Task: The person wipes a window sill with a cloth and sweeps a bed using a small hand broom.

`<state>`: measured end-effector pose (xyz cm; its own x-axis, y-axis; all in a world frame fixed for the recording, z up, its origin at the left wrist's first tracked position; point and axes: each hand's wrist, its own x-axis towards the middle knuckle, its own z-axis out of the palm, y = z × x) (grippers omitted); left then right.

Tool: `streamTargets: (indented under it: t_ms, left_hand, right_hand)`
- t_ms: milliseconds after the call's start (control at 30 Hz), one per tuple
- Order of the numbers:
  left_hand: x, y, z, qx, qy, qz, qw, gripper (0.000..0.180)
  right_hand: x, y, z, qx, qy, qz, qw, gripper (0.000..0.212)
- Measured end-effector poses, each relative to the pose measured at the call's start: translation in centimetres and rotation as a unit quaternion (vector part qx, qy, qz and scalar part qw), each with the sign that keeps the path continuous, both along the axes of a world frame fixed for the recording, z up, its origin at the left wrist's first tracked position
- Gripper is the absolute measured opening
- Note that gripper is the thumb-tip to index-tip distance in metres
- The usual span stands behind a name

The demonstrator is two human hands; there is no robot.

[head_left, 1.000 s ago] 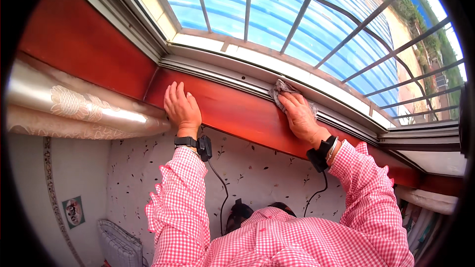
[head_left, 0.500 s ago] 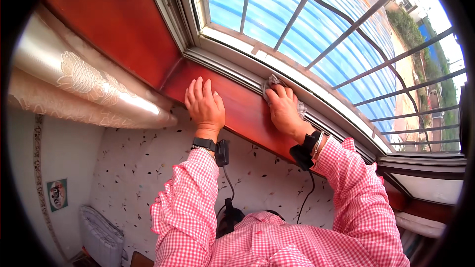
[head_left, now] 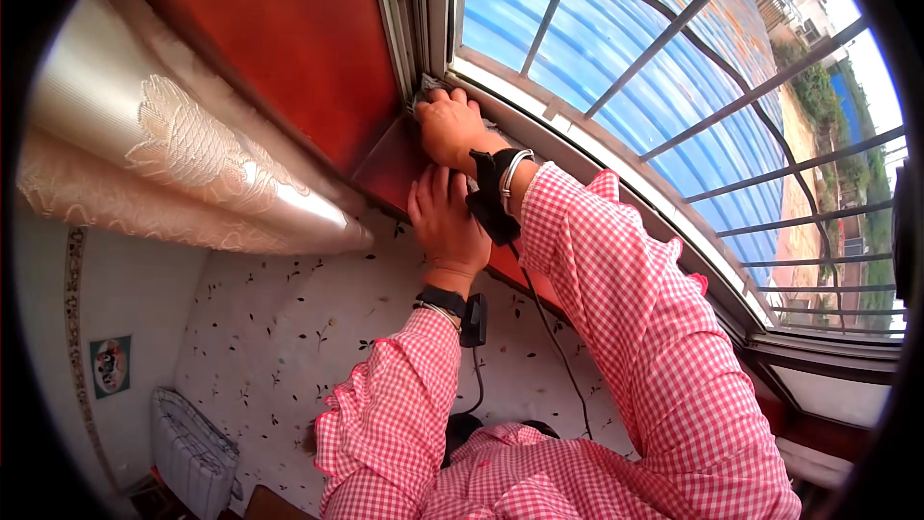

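My right hand (head_left: 454, 127) is closed on a crumpled grey cloth (head_left: 426, 85), pressed into the corner where the window's metal track (head_left: 539, 138) meets the upright frame (head_left: 432, 10). Most of the cloth is hidden under the fingers. Just below, my left hand (head_left: 450, 234) lies with outstretched fingers on the front part of the red wooden sill (head_left: 390, 166), close under my right wrist. Nothing shows in the left hand, though its fingertips are partly covered by the right wrist's black strap and device (head_left: 495, 207).
Metal bars (head_left: 654, 48) stand outside the window, before a blue corrugated sheet. A cream embroidered curtain (head_left: 202, 159) hangs at the left, beside a red wooden panel (head_left: 279, 29). Black cables (head_left: 558, 327) run down from both wrist devices. A folded grey pad (head_left: 195, 448) sits lower left.
My right hand has moved left along the track into the corner with the cloth. The left hand has shifted slightly right and toward me, and the view has turned a little.
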<state>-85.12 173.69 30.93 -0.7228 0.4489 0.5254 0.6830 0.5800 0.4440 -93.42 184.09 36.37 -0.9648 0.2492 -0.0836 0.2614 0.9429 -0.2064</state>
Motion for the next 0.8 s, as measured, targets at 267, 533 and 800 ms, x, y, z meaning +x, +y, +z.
streamTargets:
  t_ms: [267, 533, 800]
  left_hand:
    - [-0.2, 0.4, -0.4, 0.008, -0.012, 0.032, 0.999, 0.042]
    - [-0.1, 0.4, -0.7, -0.008, 0.036, 0.027, 0.999, 0.036]
    - [-1.6, -0.2, -3.0, -0.107, 0.081, 0.033, 0.990, 0.034]
  right_hand:
    - [2.5, 1.6, 0.0, -0.005, 0.020, 0.066, 0.998, 0.044]
    - [14.5, 3.7, -0.7, 0.029, 0.102, -0.012, 0.994, 0.031]
    - [31.1, 7.3, -2.6, 0.061, 0.137, -0.103, 0.983, 0.042]
